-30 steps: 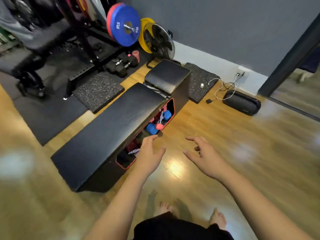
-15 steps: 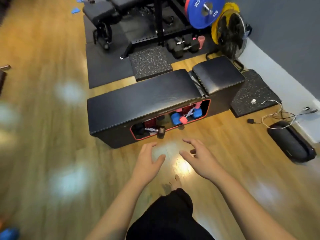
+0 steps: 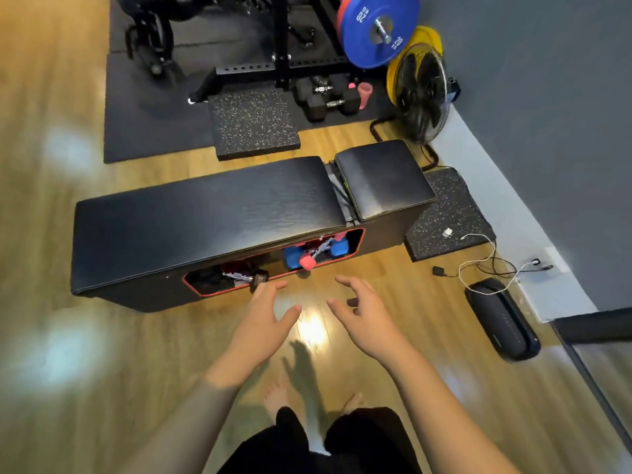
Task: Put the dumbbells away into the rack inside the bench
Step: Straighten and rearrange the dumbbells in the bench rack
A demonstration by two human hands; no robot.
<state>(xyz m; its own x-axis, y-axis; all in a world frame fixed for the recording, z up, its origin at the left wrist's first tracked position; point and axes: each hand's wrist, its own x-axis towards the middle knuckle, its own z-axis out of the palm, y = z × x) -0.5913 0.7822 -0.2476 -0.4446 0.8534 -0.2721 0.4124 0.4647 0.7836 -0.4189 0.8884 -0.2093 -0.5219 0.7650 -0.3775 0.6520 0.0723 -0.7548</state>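
A long black padded bench (image 3: 205,213) lies across the wooden floor, with a red-rimmed opening (image 3: 273,265) along its near side. Inside sit a blue dumbbell (image 3: 294,258), a pink dumbbell (image 3: 306,262) poking out, and a black dumbbell (image 3: 239,277) with a chrome handle at the left. My left hand (image 3: 263,316) hovers just in front of the opening, fingers spread and empty. Further right, my right hand (image 3: 362,313) is also open and empty. More black dumbbells (image 3: 325,97) and a pink one (image 3: 364,94) lie on the far mat.
A black rack with a blue weight plate (image 3: 379,29) stands at the back. A floor fan (image 3: 424,94) leans by the grey wall. Speckled rubber pads (image 3: 253,124) lie behind and right of the bench. A black speaker (image 3: 502,319) and cables (image 3: 478,265) lie at the right.
The view has swung round so the bench lies square in front of me and nearer. Both hands stay open and empty, now close to the opening.
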